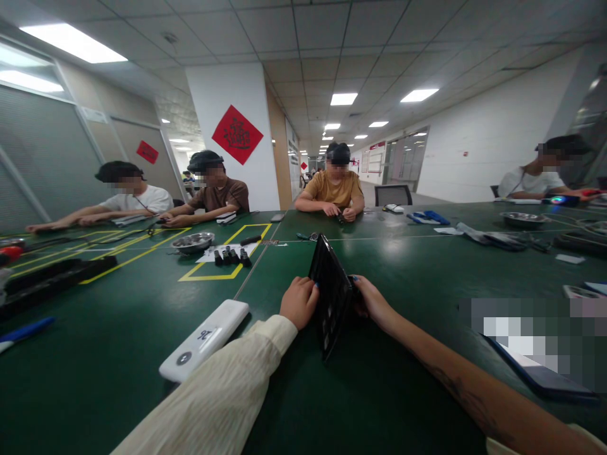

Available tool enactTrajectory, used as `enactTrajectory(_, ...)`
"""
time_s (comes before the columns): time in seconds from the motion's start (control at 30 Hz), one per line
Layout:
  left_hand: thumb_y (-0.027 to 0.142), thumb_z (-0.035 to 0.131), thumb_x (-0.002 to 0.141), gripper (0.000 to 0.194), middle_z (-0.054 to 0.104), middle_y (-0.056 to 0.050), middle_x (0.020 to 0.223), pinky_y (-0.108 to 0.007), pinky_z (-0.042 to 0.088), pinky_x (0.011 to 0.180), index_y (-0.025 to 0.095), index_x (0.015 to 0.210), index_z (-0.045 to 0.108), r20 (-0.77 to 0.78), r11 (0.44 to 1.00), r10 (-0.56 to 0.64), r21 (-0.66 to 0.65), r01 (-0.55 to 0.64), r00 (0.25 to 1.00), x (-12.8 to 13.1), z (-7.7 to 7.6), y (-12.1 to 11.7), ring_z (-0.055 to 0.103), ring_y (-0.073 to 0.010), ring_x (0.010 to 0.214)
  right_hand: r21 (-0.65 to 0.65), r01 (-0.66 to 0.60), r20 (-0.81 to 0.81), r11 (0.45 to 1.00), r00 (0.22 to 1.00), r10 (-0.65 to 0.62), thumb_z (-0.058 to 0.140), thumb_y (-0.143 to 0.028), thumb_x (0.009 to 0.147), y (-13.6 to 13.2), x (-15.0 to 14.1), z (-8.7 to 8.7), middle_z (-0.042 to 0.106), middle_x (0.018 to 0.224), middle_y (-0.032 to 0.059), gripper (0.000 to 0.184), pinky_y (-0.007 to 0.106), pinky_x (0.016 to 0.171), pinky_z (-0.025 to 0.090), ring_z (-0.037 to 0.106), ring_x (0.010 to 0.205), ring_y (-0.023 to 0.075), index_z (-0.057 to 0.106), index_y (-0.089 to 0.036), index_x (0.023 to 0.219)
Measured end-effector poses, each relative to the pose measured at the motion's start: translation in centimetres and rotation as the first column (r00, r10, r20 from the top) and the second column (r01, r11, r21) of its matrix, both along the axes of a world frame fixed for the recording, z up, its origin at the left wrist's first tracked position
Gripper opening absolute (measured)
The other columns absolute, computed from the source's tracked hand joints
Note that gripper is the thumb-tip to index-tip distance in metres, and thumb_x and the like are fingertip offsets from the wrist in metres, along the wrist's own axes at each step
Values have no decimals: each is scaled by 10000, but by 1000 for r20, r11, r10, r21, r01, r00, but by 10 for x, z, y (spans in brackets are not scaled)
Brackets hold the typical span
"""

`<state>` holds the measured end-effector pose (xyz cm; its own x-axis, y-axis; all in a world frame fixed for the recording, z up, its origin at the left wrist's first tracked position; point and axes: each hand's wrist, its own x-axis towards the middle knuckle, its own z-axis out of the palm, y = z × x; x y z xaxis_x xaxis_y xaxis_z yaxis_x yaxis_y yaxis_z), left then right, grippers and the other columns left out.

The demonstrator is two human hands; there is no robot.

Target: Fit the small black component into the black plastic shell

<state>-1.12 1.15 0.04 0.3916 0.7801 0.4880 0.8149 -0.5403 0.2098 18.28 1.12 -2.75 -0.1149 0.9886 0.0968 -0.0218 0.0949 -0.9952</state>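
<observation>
A flat black tray [332,294] stands tilted on its edge on the green table [360,392], right in front of me. My left hand [298,302] is curled against its left side with the fingers closed on it. My right hand [372,302] grips its right side, with the fingers hidden behind the tray. A white power bank [205,339] lies on the table beside my left sleeve.
Several people sit round the table. A metal bowl [193,242] and small black parts [232,256] lie inside a yellow taped outline. Long black trays [52,278] and a blue pen [23,332] are at left. A dark flat device [540,373] lies at right.
</observation>
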Motion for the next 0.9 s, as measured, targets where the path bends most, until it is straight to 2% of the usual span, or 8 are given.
enactTrajectory(0.47, 283, 276, 875, 317, 548, -52, 781, -307, 405, 733, 175, 694, 513, 15, 999, 13, -48, -12, 1000, -1, -3, 1, 510, -180, 797, -6, 9, 2, 1000, 1000, -9, 372, -509, 794, 3, 1, -5, 527, 579, -44, 403, 170, 277, 266, 429, 329, 65, 445, -192, 1032)
enactTrajectory(0.9, 269, 289, 872, 278, 509, -41, 843, -275, 416, 726, 177, 705, 492, 58, 997, 3, -74, 1, 998, 0, 0, -1, 524, -150, 792, -8, 0, -14, 1000, 1000, 0, 352, -469, 818, 3, 0, -3, 524, 583, -41, 348, 168, 275, 239, 416, 319, 61, 440, -189, 1005)
